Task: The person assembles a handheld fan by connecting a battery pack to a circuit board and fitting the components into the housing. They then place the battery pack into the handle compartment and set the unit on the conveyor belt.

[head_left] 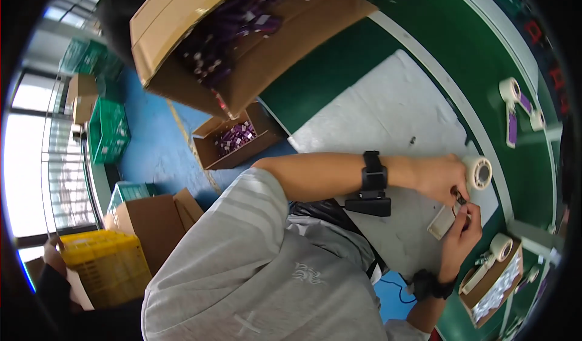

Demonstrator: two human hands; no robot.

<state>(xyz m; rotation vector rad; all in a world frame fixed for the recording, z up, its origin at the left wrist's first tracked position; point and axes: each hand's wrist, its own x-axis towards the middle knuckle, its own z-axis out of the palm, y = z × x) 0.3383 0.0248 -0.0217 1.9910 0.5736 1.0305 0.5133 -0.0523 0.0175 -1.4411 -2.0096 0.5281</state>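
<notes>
Blue floor [151,135] flanks green table [330,71], its pale sheet [376,116] beneath both hands [439,179].

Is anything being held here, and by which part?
A white round-headed device seems held near the top of its handle: left hand and right hand meet there, at a small dark part. Which hand grips which is unclear.

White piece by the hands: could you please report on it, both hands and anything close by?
Left hand and right hand meet at small dark part, grips unclear. White piece alongside, partly covered. Box near right hand.
</notes>
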